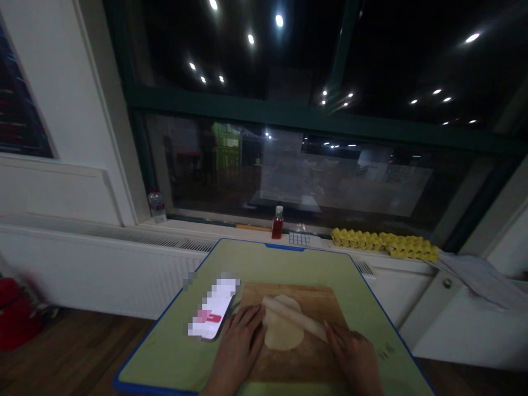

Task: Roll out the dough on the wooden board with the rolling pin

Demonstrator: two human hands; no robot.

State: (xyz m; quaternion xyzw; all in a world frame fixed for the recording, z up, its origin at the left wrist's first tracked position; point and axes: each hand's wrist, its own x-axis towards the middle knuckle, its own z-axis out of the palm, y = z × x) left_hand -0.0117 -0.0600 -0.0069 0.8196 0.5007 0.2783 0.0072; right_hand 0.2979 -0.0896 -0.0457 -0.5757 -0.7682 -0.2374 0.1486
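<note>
A pale wooden rolling pin lies slantwise across a flat, roundish sheet of dough. The dough rests on a wooden cutting board. My right hand is closed around the pin's lower right end. My left hand is at the left edge of the dough, its bent fingers close together and their tips against the pin's upper left end. The thumb lies by the dough's edge, and the underside of this hand is hidden. Left of the board, a phone with a lit, partly blurred-out screen lies near my left hand.
The board sits on a light green table with a blue rim. Beyond it, the windowsill holds a bottle of red liquid, a clear bottle and yellow egg trays. A white radiator runs behind the table's left side.
</note>
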